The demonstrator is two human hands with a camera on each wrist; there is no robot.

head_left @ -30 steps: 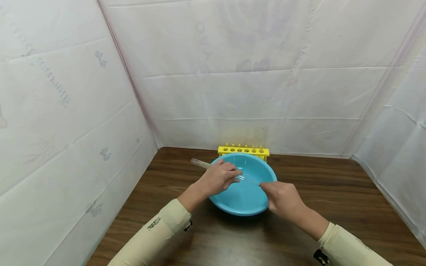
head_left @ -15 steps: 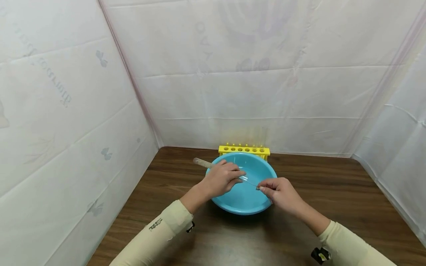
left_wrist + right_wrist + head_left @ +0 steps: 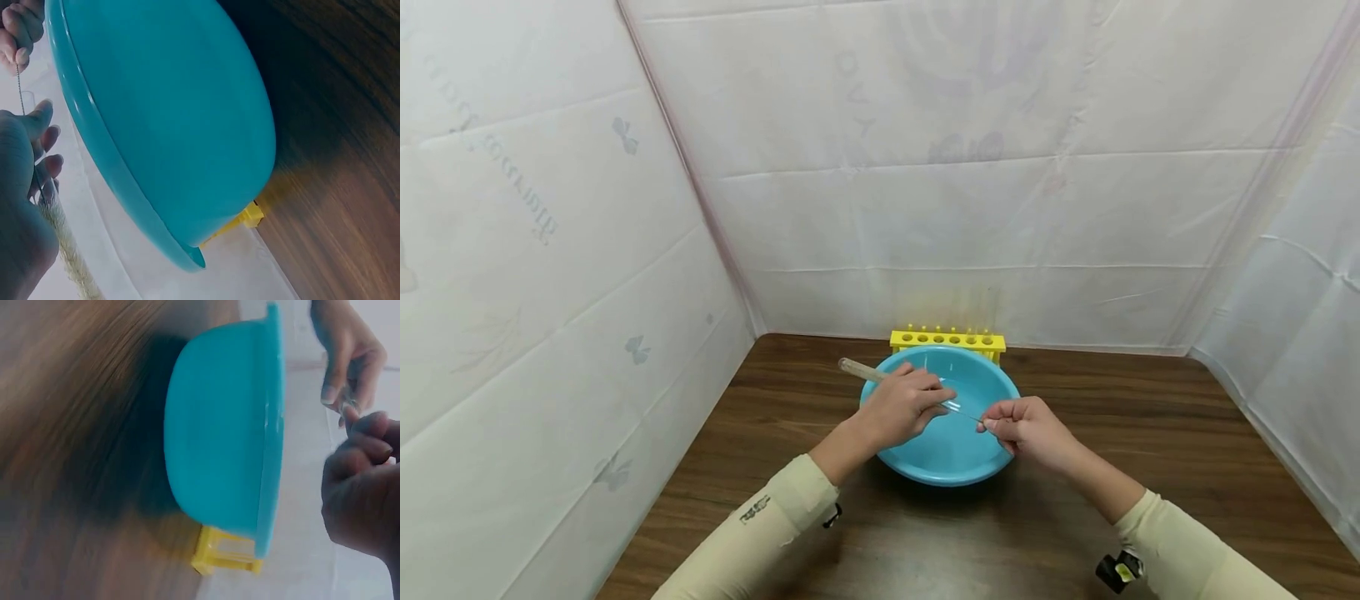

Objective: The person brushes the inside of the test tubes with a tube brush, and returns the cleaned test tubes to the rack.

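A clear glass test tube (image 3: 856,368) lies slantwise over the blue basin (image 3: 947,477), its rounded end past the left rim. My left hand (image 3: 901,408) grips the tube around its open-end half. Inside the tube sits a test tube brush, its pale bristles (image 3: 70,253) showing in the left wrist view. The brush's thin twisted wire handle (image 3: 19,87) comes out of the mouth. Fingertips of my right hand (image 3: 1028,429) pinch that wire, over the basin's right side. Its far end is hidden in the right hand.
Behind the basin stands a yellow test tube rack (image 3: 947,339) with several holes and pegs; clear tubes rise at its right end. The brown wooden table (image 3: 1120,400) meets white sheeting (image 3: 880,217) at the back and both sides.
My right hand has rolled over, from knuckles up to thumb and fingertips showing on the wire. The left hand and tube have shifted slightly to the right.
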